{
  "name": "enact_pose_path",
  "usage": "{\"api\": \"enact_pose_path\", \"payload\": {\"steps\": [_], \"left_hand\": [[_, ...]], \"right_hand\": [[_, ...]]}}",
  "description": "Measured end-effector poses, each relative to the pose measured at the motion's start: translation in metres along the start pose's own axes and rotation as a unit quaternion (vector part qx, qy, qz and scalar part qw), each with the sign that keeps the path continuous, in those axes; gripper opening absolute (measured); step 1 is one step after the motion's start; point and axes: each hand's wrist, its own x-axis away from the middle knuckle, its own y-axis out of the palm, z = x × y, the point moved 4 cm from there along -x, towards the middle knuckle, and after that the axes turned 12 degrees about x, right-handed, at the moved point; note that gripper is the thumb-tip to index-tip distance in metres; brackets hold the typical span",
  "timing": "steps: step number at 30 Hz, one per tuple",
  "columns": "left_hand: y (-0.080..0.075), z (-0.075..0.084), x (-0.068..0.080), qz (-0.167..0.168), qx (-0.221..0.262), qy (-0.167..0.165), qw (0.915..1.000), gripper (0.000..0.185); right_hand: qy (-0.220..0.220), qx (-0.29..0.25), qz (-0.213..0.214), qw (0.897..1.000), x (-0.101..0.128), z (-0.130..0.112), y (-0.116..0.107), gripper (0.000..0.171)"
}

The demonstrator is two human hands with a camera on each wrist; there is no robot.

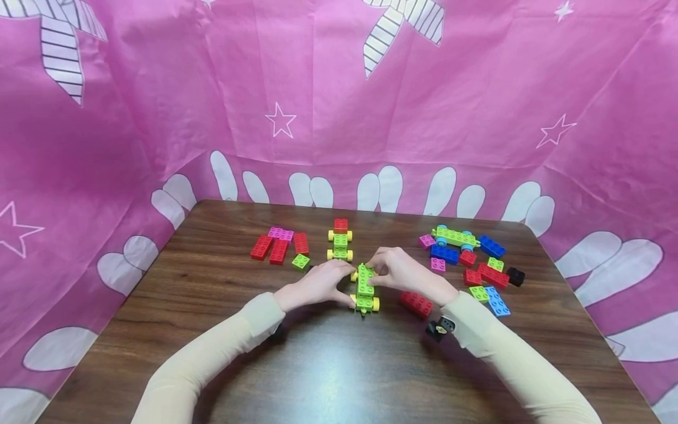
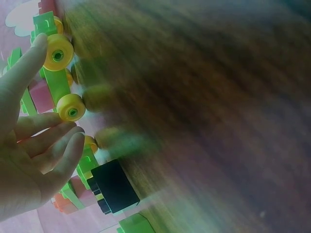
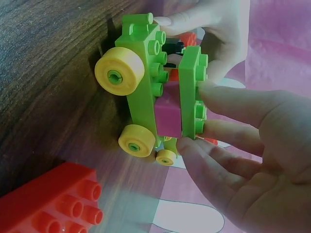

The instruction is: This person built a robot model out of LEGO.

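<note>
Left hand [image 1: 316, 287] braces the green wheeled toy-brick car [image 1: 365, 288] at table centre [image 1: 328, 365], thumb and fingertips pinching its left side by the yellow wheels [image 3: 119, 73]. Right hand [image 1: 405, 272] pinches the green plate [image 3: 192, 97] seated atop the car's pink brick [image 3: 168, 115]. Red brick [image 1: 416, 304] lies just right of the car.

Two bare hands, left hand [image 1: 316, 284] and right hand [image 1: 405, 272], ringless. Long cream sleeves [image 1: 222, 347] reaching both wrists, snug and smooth. Small black device [image 1: 441, 328] strapped under the right wrist, lower right of centre.
</note>
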Motion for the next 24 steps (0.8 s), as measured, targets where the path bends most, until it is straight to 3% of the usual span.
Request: {"api": "enact_pose_path", "payload": {"steps": [14,24], "left_hand": [[0.001,0.0,-0.001,-0.005,-0.011,0.0,0.9999,0.079],[0.0,0.001,-0.001,-0.006,-0.008,-0.002,0.9999,0.077]], "right_hand": [[0.006,-0.027,-0.001,1.0,0.004,0.007,0.004,0.037],[0.058,-0.045,0.018,0.997,0.007,0.01,0.004,0.038]]}}
